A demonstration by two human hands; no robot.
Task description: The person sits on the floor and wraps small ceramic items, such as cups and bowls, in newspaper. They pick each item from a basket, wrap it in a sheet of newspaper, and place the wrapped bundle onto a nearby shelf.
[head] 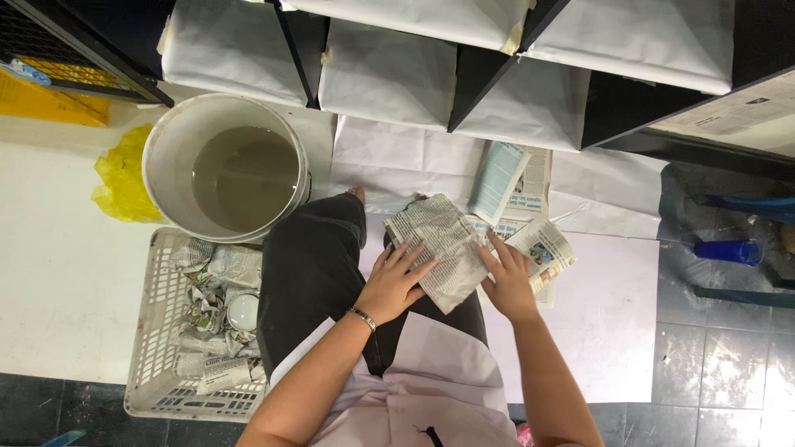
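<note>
My left hand (395, 281) lies flat with spread fingers on a folded bundle of newspaper (443, 244) that rests on my knee. My right hand (507, 277) presses the bundle's right edge, fingers spread, just over a stack of loose newspaper sheets (538, 244) on the floor. The bundle looks wrapped around something I cannot see. My dark trouser leg (310, 273) runs forward to a bare toe near the bucket.
A white bucket (178, 136) of murky water stands at the left. A white plastic basket (161, 331) holds several newspaper-wrapped pieces. White paper sheets (604, 290) cover the floor. Paper-covered black shelving (389, 70) lies ahead. A blue object (729, 251) sits at the right.
</note>
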